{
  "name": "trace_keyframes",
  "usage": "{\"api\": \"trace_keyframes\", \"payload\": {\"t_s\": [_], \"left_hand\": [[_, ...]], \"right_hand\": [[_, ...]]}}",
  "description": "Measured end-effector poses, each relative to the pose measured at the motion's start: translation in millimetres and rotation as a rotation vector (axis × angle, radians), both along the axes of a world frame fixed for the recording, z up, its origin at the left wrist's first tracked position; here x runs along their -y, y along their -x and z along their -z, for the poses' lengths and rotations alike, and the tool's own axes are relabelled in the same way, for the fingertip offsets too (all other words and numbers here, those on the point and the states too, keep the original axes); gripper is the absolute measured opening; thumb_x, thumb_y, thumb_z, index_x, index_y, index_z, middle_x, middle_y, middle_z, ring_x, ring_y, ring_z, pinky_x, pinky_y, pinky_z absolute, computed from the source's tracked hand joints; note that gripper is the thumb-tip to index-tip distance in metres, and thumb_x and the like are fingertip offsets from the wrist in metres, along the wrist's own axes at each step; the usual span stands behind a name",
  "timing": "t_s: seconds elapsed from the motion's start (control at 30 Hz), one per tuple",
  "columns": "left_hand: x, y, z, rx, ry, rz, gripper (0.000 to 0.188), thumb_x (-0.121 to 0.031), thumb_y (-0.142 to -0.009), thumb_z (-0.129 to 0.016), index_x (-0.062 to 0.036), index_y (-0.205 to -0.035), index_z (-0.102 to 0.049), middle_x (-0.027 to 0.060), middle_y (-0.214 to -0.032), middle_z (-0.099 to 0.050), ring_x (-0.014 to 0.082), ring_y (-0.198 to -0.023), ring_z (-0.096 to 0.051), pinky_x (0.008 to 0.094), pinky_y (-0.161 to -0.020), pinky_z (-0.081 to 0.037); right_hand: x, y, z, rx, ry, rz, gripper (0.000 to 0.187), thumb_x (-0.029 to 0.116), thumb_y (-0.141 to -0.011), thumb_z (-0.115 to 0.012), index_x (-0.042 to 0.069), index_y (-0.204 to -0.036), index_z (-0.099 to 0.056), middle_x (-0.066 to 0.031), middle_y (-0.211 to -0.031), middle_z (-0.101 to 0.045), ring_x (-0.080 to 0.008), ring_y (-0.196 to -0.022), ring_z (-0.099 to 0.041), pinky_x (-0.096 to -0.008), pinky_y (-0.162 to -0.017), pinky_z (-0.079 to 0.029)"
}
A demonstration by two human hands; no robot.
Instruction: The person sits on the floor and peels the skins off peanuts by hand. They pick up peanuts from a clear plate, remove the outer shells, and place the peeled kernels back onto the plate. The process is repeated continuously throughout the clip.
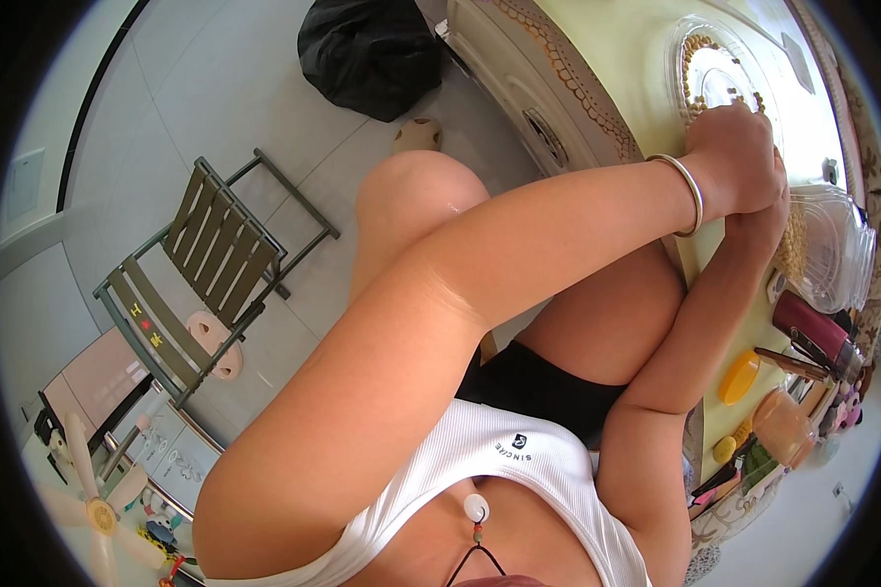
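My left hand (736,152), with a bangle (693,191) on its wrist, is curled closed at the near edge of a clear round plastic tray (675,83). Small brown bead-like pieces (695,59) lie around the tray's ring. The left fingertips are turned away, so whatever they pinch is hidden. Close against it, my right hand (762,217) is mostly covered by the left hand, and its fingers hardly show. A tan braided or beaded bundle (793,247) lies beside the right hand.
Clear plastic boxes (837,249), a dark red flask (811,328), a yellow oval case (740,378) and an orange-tinted jar (783,428) crowd the table's right side. A slatted folding stool (215,245) and a black bag (367,59) stand on the tiled floor at left.
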State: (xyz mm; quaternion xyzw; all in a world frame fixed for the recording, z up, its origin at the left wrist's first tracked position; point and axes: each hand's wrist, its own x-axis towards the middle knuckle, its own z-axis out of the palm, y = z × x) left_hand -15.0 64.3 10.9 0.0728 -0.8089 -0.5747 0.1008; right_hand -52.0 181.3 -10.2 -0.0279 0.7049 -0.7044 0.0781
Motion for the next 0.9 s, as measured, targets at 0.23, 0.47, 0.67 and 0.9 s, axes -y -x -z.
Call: {"api": "trace_keyframes", "payload": {"t_s": [0.23,0.47,0.67,0.9], "left_hand": [[-0.1,0.1,0.0,-0.014,-0.009,-0.026,0.036,-0.028,-0.078,-0.058,0.0025,-0.093,-0.068,0.0223,-0.097,-0.066,0.0328,-0.091,-0.066,0.0381,-0.081,-0.053],[1.9,-1.5,-3.1,0.023,0.005,0.014,0.035,-0.029,-0.081,-0.054,0.0008,-0.093,-0.067,0.0191,-0.098,-0.066,0.0317,-0.092,-0.064,0.0399,-0.082,-0.052],[-0.8,-0.2,-1.5,0.015,-0.002,0.006,0.035,-0.029,-0.08,-0.055,0.0007,-0.093,-0.067,0.0186,-0.098,-0.065,0.0315,-0.092,-0.064,0.04,-0.081,-0.052],[-2.6,2.1,2.6,-0.016,0.007,-0.033,0.033,-0.027,-0.08,-0.055,0.001,-0.091,-0.068,0.02,-0.095,-0.066,0.0322,-0.091,-0.064,0.0406,-0.081,-0.052]], "right_hand": [[3.3,-2.4,-1.6,-0.011,0.044,-0.012,0.041,0.017,-0.094,-0.054,-0.006,-0.127,-0.047,-0.0132,-0.114,-0.058,-0.0204,-0.099,-0.06,-0.0321,-0.083,-0.051],[1.4,-2.4,-1.5,-0.012,0.03,-0.013,0.041,0.017,-0.094,-0.054,-0.005,-0.128,-0.046,-0.0135,-0.116,-0.058,-0.0201,-0.101,-0.059,-0.032,-0.085,-0.05],[-3.4,1.9,4.4,-0.055,0.07,-0.018,0.029,0.011,-0.096,-0.049,-0.006,-0.119,-0.053,-0.0131,-0.106,-0.061,-0.0185,-0.09,-0.062,-0.029,-0.076,-0.053],[0.5,1.1,2.8,-0.057,0.088,-0.027,0.027,0.011,-0.096,-0.048,-0.006,-0.116,-0.054,-0.0123,-0.102,-0.062,-0.0176,-0.086,-0.062,-0.0276,-0.073,-0.053]]}}
